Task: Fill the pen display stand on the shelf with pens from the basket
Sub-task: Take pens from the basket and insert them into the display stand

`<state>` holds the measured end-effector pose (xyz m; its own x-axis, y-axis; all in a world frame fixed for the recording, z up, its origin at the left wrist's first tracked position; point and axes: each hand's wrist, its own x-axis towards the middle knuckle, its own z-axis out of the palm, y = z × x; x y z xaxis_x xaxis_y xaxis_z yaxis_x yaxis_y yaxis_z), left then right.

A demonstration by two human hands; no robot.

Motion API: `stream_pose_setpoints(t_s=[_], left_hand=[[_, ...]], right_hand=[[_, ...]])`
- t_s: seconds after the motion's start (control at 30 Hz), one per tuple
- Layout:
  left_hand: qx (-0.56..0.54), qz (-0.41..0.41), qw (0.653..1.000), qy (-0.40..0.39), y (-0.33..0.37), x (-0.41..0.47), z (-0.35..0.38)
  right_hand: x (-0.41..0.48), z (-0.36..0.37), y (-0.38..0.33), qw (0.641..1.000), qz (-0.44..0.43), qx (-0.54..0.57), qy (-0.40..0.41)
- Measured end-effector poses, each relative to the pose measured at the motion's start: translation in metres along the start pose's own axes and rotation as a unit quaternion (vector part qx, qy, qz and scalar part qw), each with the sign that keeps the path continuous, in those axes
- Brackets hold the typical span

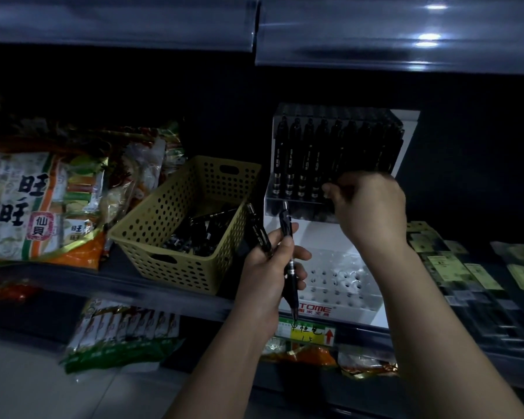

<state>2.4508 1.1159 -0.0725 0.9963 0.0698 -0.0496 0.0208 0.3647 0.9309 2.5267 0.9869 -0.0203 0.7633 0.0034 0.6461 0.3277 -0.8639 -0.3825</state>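
Left hand (266, 267) gripping near-upright pens (288, 237), tips down; right hand (372, 204) pinching one at stand (342, 297).

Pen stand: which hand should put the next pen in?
Probably the right hand: it is already up at the stand's back row, while the left hand holds spare pens lower down.

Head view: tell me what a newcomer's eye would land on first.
Two bare hands at centre: the left hand holds black pens, the right hand reaches into the white pen display stand. Left of the stand sits a yellow perforated basket holding more pens.
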Motion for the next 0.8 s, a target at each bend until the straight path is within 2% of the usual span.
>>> stream_pose_setpoints(t_s=[0.13,0.23,0.27,0.33,0.4,0.43,0.5,0.67,0.8], left_hand=[[-0.014,0.007,1.000,-0.015,0.001,0.000,0.003],[-0.013,0.028,0.999,-0.022,0.001,0.001,0.004],[-0.017,0.037,0.999,-0.021,0.001,0.002,0.004],[-0.020,0.052,0.998,-0.021,0.002,0.002,0.004],[-0.021,0.059,0.998,-0.027,0.002,0.002,0.005],[-0.020,0.060,0.998,-0.029,0.002,0.002,0.006],[-0.014,0.061,0.998,-0.029,0.003,0.000,0.007],[0.023,0.007,0.999,-0.025,0.001,-0.003,0.006],[0.024,0.001,1.000,-0.014,0.001,-0.004,0.005]], right_hand=[[-0.002,-0.003,-0.004,0.998,0.040,0.032,0.030],[-0.009,-0.009,-0.015,0.988,0.037,0.125,0.086],[-0.011,-0.011,-0.018,0.985,0.025,0.157,0.066],[-0.014,-0.010,-0.022,0.977,0.026,0.205,-0.058],[-0.016,-0.009,-0.022,0.948,0.045,0.246,-0.199],[-0.016,-0.009,-0.022,0.932,0.049,0.273,-0.235],[-0.016,-0.011,-0.021,0.911,0.047,0.326,-0.249],[-0.010,-0.022,-0.014,0.884,0.104,0.414,-0.189],[-0.011,-0.022,-0.010,0.853,0.128,0.419,-0.284]])
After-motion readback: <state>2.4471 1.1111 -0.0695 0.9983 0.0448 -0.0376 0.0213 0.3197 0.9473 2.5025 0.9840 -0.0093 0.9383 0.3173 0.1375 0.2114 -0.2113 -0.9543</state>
